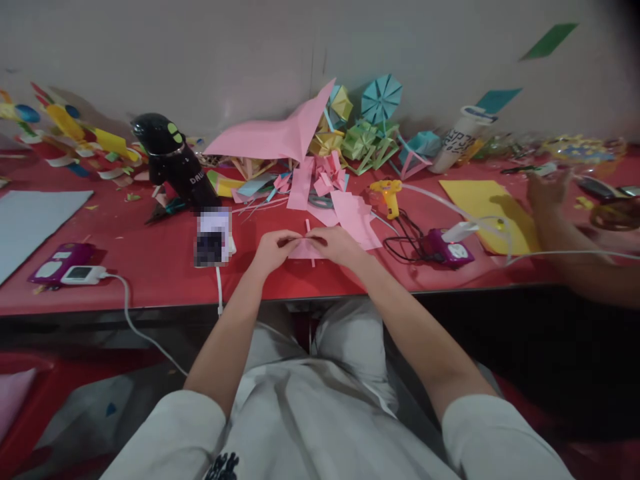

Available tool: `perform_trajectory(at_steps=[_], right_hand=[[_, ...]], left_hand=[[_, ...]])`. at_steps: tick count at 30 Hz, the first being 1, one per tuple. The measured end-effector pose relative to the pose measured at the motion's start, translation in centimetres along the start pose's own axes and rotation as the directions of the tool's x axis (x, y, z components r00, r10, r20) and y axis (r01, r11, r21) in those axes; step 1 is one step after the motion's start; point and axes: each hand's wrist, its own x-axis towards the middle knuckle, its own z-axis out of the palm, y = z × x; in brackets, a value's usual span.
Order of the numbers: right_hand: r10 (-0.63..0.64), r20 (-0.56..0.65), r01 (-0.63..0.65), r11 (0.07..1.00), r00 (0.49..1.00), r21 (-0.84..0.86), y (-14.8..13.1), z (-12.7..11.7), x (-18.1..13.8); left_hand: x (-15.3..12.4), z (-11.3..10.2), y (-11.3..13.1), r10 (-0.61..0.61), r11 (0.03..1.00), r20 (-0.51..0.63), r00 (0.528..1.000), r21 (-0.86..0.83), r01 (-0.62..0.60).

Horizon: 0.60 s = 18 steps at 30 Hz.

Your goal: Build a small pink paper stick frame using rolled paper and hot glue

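My left hand (274,248) and my right hand (336,243) meet over a small piece of pink paper (305,251) lying on the red table (150,267). Both hands pinch it with closed fingers, and a thin pink strip sticks up between them. More pink paper pieces (355,215) lie just beyond my hands, and a large pink folded sheet (280,137) stands behind them.
A black bottle (173,160) and a phone (213,237) on a cable are to the left. A yellow glue gun (387,195), black cords and a yellow sheet (487,210) are to the right. Another person's arm (570,247) reaches in at right. Folded paper shapes (373,127) line the wall.
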Motion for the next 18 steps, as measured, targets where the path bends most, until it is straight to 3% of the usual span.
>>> perform_trajectory(at_steps=[5,11,18], right_hand=[[-0.072,0.010,0.072,0.996,0.997,-0.059,-0.12,0.09,0.51],[-0.144,-0.037,0.145,0.989,0.989,0.010,0.21,0.42,0.47],[-0.080,-0.075,0.085,0.994,0.994,0.067,0.77,0.48,0.45]], left_hand=[[-0.15,-0.12,-0.06,-0.066,0.996,-0.015,0.998,-0.057,0.065],[0.00,-0.26,0.24,-0.080,0.994,-0.025,0.997,-0.074,0.078],[0.12,-0.65,0.65,-0.061,0.996,-0.022,0.998,-0.059,0.060]])
